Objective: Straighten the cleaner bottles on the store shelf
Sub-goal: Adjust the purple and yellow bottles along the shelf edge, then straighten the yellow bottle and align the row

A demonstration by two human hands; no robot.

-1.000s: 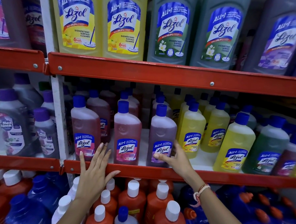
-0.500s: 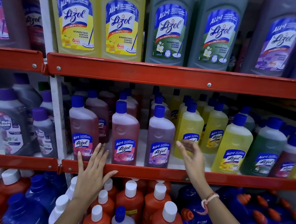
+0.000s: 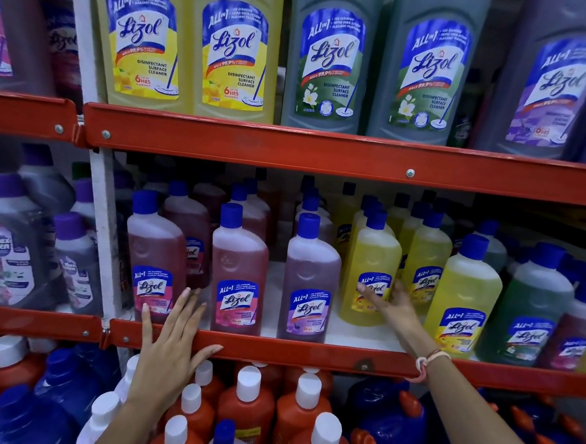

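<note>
The left hand (image 3: 171,344) lies open and flat on the red shelf edge (image 3: 311,355). Above that edge, the right hand (image 3: 394,305), fingers spread, seemingly touches the yellow bottle (image 3: 371,261).

We see a shelf rail (image 3: 276,353) of red painted metal, smooth with a dull sheen, with bright metal screws (image 3: 410,173) in the rail above it. Just behind it the cleaner bottles (image 3: 238,273) are translucent plastic with glossy printed labels (image 3: 236,302) and smooth blue plastic caps (image 3: 231,215). Below it, opaque orange plastic bottles (image 3: 245,411) carry matt white caps (image 3: 248,384).
</note>
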